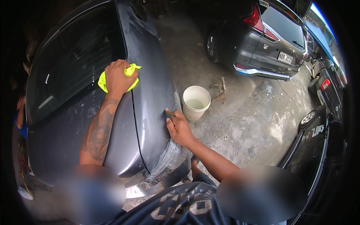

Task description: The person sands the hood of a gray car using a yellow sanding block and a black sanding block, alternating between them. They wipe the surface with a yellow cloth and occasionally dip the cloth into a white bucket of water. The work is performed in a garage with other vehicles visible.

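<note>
The bright yellow cloth point(102, 81) is gripped under the bent fingers of the left hand point(119, 77), by the rear window's corner. A small dark piece point(169, 114) is pinched between thumb and fingers of the right hand point(179, 127) at the car's side; whether the panel is touched cannot be told. The grey car point(83, 108) is marked by dull, streaked patches, its rear corner covered with clear plastic point(167, 159). Its tail is turned toward the person, its long axis directed away. Beside it, liquid is held in a white bucket point(194, 113).
</note>
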The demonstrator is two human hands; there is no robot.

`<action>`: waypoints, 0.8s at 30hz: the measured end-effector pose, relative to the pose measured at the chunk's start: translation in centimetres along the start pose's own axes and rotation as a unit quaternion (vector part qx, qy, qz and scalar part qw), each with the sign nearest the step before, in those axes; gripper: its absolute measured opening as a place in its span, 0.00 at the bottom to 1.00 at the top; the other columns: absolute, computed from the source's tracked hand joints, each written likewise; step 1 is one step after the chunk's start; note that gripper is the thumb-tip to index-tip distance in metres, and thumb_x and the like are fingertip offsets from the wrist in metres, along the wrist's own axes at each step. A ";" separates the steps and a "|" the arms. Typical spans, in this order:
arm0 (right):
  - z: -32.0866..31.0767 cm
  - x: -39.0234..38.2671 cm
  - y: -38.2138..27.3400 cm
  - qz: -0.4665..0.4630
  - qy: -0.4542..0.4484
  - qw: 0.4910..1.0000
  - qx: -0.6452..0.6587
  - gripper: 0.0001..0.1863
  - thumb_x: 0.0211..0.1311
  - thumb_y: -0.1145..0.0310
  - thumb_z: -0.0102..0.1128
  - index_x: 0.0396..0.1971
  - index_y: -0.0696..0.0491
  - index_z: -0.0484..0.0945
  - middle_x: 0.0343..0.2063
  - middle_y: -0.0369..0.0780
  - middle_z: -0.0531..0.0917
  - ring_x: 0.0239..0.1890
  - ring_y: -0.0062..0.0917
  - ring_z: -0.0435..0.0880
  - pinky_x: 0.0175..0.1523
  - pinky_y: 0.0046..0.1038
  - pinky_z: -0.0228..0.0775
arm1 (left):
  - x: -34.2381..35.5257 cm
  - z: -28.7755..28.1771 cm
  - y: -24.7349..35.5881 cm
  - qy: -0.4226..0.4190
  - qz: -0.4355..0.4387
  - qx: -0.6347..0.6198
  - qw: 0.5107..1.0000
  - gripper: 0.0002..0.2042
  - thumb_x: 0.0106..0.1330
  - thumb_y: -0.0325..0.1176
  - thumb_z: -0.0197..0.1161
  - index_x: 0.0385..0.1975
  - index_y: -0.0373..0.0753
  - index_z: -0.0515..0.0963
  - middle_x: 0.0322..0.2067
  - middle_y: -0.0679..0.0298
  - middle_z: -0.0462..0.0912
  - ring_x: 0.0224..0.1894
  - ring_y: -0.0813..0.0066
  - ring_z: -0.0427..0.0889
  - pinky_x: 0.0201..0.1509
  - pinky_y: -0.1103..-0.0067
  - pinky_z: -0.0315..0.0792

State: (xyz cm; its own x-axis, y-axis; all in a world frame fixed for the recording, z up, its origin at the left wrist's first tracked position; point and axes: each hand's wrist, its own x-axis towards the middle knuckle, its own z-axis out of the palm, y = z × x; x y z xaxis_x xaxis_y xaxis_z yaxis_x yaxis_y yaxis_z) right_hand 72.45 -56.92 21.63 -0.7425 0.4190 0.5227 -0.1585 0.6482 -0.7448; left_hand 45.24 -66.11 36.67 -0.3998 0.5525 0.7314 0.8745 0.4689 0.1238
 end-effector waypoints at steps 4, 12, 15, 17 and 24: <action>0.1 7.3 4.0 0.050 0.015 0.998 -0.043 0.19 0.73 0.72 0.58 0.56 0.67 0.83 0.33 0.48 0.76 0.36 0.43 0.79 0.46 0.43 0.72 | 0.2 -0.1 0.3 0.003 0.010 -0.004 1.000 0.13 0.55 0.40 0.74 0.35 0.38 0.88 0.44 0.63 0.87 0.53 0.59 0.82 0.63 0.63 0.69; 0.4 6.2 6.7 -0.011 0.018 0.999 -0.043 0.16 0.76 0.70 0.56 0.54 0.64 0.83 0.38 0.50 0.76 0.41 0.44 0.77 0.53 0.40 0.72 | 0.1 0.0 0.7 -0.003 0.007 -0.003 1.000 0.13 0.55 0.40 0.74 0.34 0.38 0.88 0.43 0.63 0.87 0.53 0.59 0.82 0.63 0.63 0.68; 0.5 6.3 5.4 0.002 0.018 0.999 -0.036 0.16 0.74 0.69 0.57 0.52 0.66 0.84 0.36 0.50 0.76 0.41 0.45 0.78 0.51 0.44 0.72 | 0.0 -0.4 0.5 -0.010 -0.001 0.000 1.000 0.13 0.56 0.40 0.74 0.34 0.38 0.87 0.43 0.63 0.87 0.53 0.59 0.82 0.63 0.63 0.68; 0.3 3.4 3.1 -0.011 0.026 1.000 0.003 0.16 0.73 0.69 0.58 0.48 0.66 0.85 0.34 0.50 0.76 0.40 0.46 0.78 0.50 0.45 0.72 | -0.2 -0.1 0.2 -0.006 -0.007 0.003 1.000 0.13 0.56 0.40 0.74 0.34 0.38 0.87 0.44 0.63 0.87 0.53 0.59 0.82 0.63 0.63 0.68; 0.4 8.6 8.4 0.013 0.022 0.999 -0.036 0.15 0.74 0.70 0.57 0.48 0.68 0.84 0.34 0.50 0.76 0.40 0.46 0.77 0.49 0.43 0.72 | 0.1 -0.2 0.6 -0.003 0.002 -0.006 1.000 0.12 0.55 0.39 0.74 0.34 0.38 0.87 0.44 0.64 0.87 0.53 0.60 0.82 0.63 0.64 0.68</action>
State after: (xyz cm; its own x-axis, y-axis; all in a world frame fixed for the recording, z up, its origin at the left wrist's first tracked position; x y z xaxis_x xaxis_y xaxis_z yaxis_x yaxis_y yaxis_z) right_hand 64.42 -48.16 19.72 -0.7157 0.4630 0.5228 -0.0913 0.6801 -0.7274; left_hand 45.78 -65.86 36.95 -0.3976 0.5588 0.7278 0.8795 0.4581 0.1288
